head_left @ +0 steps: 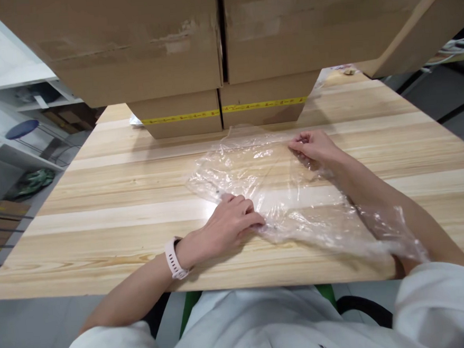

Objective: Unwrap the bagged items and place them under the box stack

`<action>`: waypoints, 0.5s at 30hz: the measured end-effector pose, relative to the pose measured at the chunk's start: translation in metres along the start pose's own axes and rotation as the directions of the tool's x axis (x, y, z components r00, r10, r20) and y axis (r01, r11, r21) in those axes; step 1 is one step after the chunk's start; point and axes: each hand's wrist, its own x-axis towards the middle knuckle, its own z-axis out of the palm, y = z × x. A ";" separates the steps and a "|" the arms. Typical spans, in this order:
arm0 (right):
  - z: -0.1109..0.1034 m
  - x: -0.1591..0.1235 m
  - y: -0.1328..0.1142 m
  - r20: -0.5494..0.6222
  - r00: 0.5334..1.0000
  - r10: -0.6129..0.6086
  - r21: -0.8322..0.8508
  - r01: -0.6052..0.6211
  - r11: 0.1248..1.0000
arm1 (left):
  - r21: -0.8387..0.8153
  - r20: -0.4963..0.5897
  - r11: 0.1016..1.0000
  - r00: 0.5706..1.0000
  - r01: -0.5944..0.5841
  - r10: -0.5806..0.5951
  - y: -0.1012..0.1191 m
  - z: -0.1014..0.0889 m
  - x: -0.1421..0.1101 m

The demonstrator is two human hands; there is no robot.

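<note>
A clear, crinkled plastic bag (275, 187) lies spread over the light wooden table (110, 203) in front of me. My left hand (235, 219), with a pale pink watch band (173, 260) on its wrist, grips the bag's near left edge, its fingers curled and low to the tabletop. At the upper right of the bag, my right hand (313, 146) pinches the film between thumb and fingers. One end of the plastic trails to the right, across my right forearm. Whether the bag's mouth is open cannot be made out.
Large cardboard boxes (139, 42) rise at the back of the table, above lower boxes (264, 100) with yellow printed tape. Another box (424, 28) overhangs at right. Off the table's left side are a blue stool (22, 129) and white shelves (15, 86). White cables (457, 47) lie at far right.
</note>
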 end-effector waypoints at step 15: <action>-0.009 -0.007 -0.006 -0.034 0.997 0.070 -0.007 -0.070 0.998 | 0.090 -0.070 0.987 0.990 0.130 -0.123 -0.027 -0.009 -0.002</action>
